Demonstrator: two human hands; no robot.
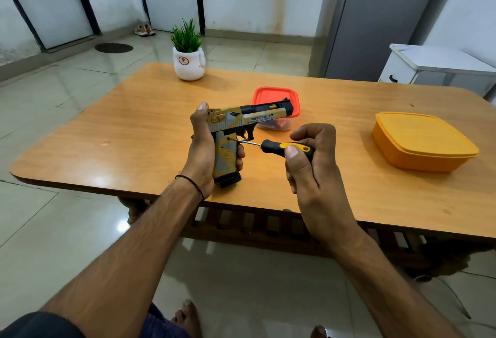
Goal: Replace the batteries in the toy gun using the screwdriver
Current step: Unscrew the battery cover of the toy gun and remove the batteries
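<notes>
While the left hand (202,150) grips the toy gun (249,118), the right hand (314,168) pinches the screwdriver (277,147), tip seemingly hidden.

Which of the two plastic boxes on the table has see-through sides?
The smaller box with the red lid, partly hidden behind the toy gun: its clear walls show something inside. The larger box to the right is opaque orange throughout.

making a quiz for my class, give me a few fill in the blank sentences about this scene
1. The left hand grips the toy gun, whose barrel points to the person's ____.
2. The right hand holds a screwdriver with a black and ____ handle.
3. The white pot on the table holds a green ____.
Missing words: right; yellow; plant.
</notes>
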